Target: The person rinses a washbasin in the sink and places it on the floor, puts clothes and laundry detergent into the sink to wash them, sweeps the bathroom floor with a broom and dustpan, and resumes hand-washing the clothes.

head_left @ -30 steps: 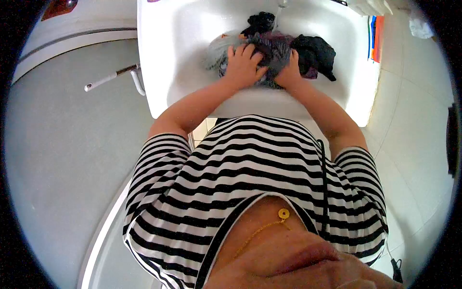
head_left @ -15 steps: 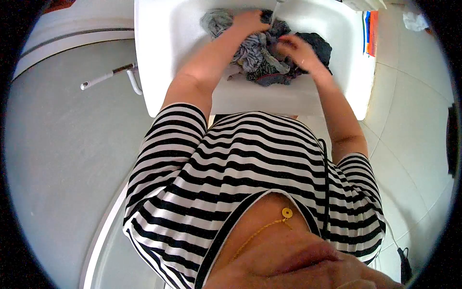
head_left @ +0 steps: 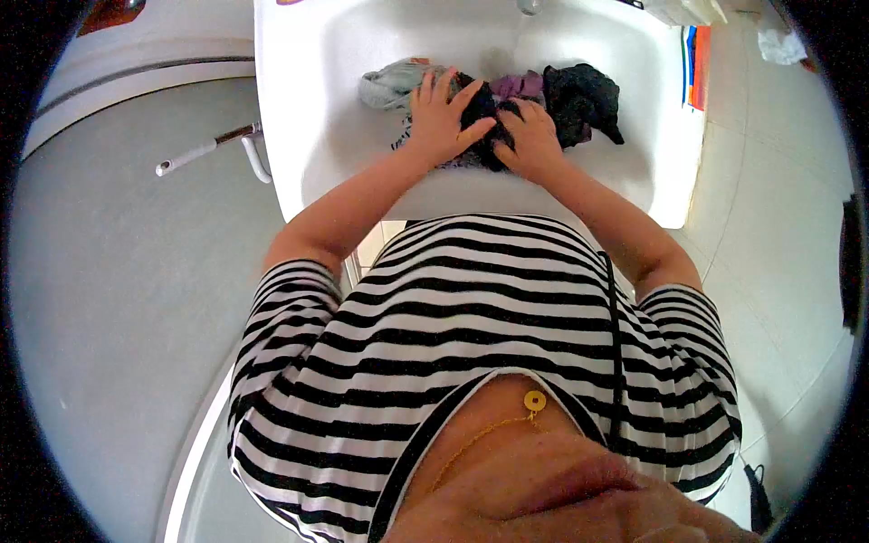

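Note:
Bunched wet-looking clothes lie in the white sink [head_left: 353, 172] in front of me. My left hand [head_left: 441, 122] rests palm down on the pile, its fingers spread. Close beside it, my right hand [head_left: 532, 140] presses on the dark cloth [head_left: 480, 104], fingers stretched out and slightly bent. A grey garment [head_left: 391, 86] sticks out to the left of my left hand. Purple cloth [head_left: 519, 86] shows just beyond my right hand, and a black lacy garment [head_left: 584, 95] lies to its right. What is under my palms is hidden.
A faucet tip [head_left: 529, 5] hangs over the sink's far side. On the left, a white-handled bar [head_left: 195, 156] juts out near the sink's edge. An orange, white and blue packet [head_left: 697, 68] stands along the right side, by the tiled wall [head_left: 751, 190].
My left hand has come back toward me from near the faucet and flattened onto the clothes. My right hand has shifted nearer me and leftward. The clothes are rearranged, with purple cloth now showing.

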The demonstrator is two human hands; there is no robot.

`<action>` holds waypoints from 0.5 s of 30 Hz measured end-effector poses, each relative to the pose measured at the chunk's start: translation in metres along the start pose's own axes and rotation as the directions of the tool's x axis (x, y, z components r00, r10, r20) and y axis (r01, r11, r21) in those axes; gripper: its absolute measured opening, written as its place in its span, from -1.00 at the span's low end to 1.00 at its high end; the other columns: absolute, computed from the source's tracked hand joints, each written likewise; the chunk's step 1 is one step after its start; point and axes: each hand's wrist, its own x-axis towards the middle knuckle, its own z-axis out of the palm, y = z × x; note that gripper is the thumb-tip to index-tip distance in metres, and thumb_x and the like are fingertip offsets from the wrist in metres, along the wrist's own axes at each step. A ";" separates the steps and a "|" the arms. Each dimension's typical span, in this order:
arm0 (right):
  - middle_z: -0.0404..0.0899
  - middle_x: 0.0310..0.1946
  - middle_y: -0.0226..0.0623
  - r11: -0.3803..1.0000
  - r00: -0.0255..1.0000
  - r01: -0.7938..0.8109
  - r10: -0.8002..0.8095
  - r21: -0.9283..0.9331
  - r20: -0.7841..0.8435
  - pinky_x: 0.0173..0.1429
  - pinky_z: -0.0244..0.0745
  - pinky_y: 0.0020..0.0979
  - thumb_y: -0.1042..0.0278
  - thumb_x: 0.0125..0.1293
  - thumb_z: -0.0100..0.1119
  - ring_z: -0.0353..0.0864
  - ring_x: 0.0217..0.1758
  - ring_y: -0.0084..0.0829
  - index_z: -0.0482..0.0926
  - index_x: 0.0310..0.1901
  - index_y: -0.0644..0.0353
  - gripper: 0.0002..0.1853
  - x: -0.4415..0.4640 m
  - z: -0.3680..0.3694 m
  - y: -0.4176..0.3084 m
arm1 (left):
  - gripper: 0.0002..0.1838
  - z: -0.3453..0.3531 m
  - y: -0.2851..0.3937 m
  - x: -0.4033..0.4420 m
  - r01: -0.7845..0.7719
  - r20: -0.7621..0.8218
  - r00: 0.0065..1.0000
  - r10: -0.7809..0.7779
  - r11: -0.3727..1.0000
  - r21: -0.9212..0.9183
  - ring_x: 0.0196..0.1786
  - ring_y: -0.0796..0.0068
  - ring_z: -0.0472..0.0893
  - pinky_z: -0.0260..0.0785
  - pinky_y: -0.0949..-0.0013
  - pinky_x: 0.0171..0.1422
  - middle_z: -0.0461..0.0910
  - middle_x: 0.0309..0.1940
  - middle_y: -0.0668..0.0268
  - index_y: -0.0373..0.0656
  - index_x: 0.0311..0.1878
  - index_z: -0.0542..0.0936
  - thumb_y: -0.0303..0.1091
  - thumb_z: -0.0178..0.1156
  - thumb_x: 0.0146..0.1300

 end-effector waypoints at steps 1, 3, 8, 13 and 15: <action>0.32 0.09 0.02 0.997 0.999 -0.040 0.041 -0.072 0.015 0.19 0.22 -0.01 0.02 -0.03 0.22 0.30 0.16 0.01 0.40 0.09 0.12 -0.38 0.005 0.005 -0.001 | -0.44 0.011 -0.005 0.003 0.002 -0.001 1.000 -0.002 1.000 0.000 0.14 -0.07 0.31 0.13 -0.07 0.20 0.41 0.06 0.06 0.00 0.08 0.49 0.13 0.13 0.08; 0.35 0.06 -0.04 0.991 0.996 -0.054 0.062 -0.121 0.064 0.19 0.22 -0.05 0.04 -0.01 0.21 0.30 0.16 -0.04 0.40 0.07 0.15 -0.40 0.026 0.024 0.017 | -0.47 0.041 -0.022 0.015 0.042 0.014 0.999 -0.041 0.996 -0.080 0.14 -0.05 0.32 0.11 -0.04 0.21 0.41 0.07 0.07 -0.02 0.08 0.50 0.10 0.08 0.14; 0.52 -0.08 -0.01 0.952 0.985 -0.111 0.144 -0.285 0.098 0.02 0.44 -0.15 0.05 0.20 -0.01 0.51 -0.04 -0.07 0.42 0.05 0.18 -0.53 0.087 0.072 0.078 | -0.62 0.082 -0.055 0.059 0.198 0.107 0.973 -0.204 0.978 0.068 -0.01 0.14 0.47 0.22 -0.02 0.09 0.56 -0.19 0.18 -0.11 -0.16 0.57 0.00 0.02 0.21; 0.53 -0.33 0.09 0.901 0.894 -0.411 0.429 0.140 -0.131 -0.12 0.44 0.00 0.06 0.21 0.07 0.53 -0.18 0.07 0.44 -0.05 0.27 -0.56 0.138 0.087 0.125 | -0.58 0.097 -0.092 0.104 0.269 0.082 0.960 -0.268 0.963 -0.003 -0.06 0.16 0.51 0.28 -0.03 0.03 0.57 -0.24 0.19 -0.14 -0.18 0.56 0.04 0.04 0.21; 0.47 -0.10 0.17 0.867 0.854 -0.460 0.491 0.190 -0.172 -0.04 0.42 0.00 0.01 0.22 0.08 0.44 -0.02 0.16 0.37 0.07 0.28 -0.47 0.124 0.074 0.111 | -0.40 0.036 -0.068 0.089 0.059 -0.172 0.985 -0.020 0.972 0.227 -0.05 0.07 0.52 0.28 0.00 0.09 0.55 -0.16 0.11 -0.22 -0.06 0.51 0.15 0.18 0.06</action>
